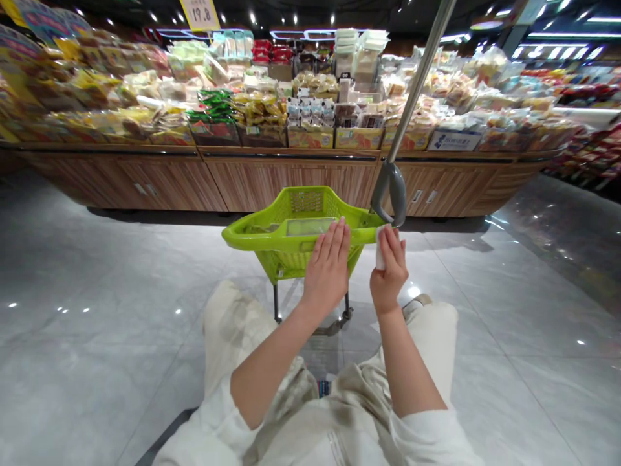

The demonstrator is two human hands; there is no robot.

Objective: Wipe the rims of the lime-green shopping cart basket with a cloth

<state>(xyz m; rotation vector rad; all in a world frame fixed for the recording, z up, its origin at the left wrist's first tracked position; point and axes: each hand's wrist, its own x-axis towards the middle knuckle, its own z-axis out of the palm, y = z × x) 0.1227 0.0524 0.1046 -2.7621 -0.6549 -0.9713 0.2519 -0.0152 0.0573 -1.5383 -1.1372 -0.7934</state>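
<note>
A supermarket: packaged snacks [310, 103] piled on wooden display counters [291, 184], green shopping basket-cart [295, 223].

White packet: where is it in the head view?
Head view, right of centre: the white packet is held in the right hand, at the right end of the green basket rim, just below the grey pole handle.

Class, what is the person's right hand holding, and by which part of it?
The right hand holds a small white item by its right side; what the item is cannot be told.
</note>
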